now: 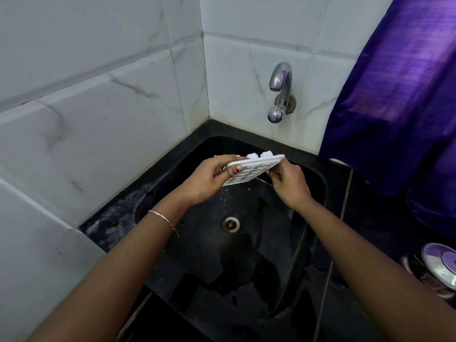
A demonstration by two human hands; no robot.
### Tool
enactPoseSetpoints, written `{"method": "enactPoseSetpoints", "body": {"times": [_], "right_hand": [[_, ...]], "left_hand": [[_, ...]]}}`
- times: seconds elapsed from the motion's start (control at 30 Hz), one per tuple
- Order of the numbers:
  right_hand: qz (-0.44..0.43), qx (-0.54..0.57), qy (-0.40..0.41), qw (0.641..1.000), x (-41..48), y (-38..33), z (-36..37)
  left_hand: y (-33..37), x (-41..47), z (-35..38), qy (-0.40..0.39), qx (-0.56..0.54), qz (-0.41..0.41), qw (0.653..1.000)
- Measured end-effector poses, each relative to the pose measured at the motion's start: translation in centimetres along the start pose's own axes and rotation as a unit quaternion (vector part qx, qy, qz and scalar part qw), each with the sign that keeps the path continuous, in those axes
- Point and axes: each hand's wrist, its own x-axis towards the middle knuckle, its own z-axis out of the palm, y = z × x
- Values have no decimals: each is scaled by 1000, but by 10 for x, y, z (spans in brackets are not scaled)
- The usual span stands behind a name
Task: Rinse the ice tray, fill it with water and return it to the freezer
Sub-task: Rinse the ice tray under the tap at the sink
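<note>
Head view: white ice tray (251, 169) tilted, near edge lower, held above black sink (271, 243), below and in front of steel tap (281, 92) on tiled wall (98, 95)

Left grip (209, 180) curled round tray's left end, thumb on upper face

Right grip (290, 183) pinching tray's right edge, fingers curled

Droplets under tray, above drain (231, 224)

Thin bracelet (164, 219) on left wrist

Purple cloth (394, 95) hanging at right; steel dish (441, 265) on dark counter (365, 218), far right

Even, moderate light from above; pale wall tiles (98, 95) read bright, black sink (246, 267) dim with wet sheen. Focus sharp centrally. Wide-angle bending at edges; tile lines curve.
</note>
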Motion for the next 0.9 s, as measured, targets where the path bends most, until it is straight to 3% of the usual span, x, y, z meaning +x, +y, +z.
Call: {"method": "enactPoseSetpoints", "body": {"times": [0.2, 0.4, 0.67, 0.9], "right_hand": [[13, 7, 19, 1000, -16, 5, 3], [-28, 31, 32, 999, -34, 7, 2], [-187, -115, -23, 975, -54, 38, 4], [-215, -173, -21, 961, -62, 38, 5]], "left_hand": [[-5, -17, 19, -1, 87, 48, 995], [-15, -41, 31, -30, 204, 90, 974], [-35, -73, 42, -74, 359, 170, 915], [-37, -85, 45, -87, 404, 210, 886]]}}
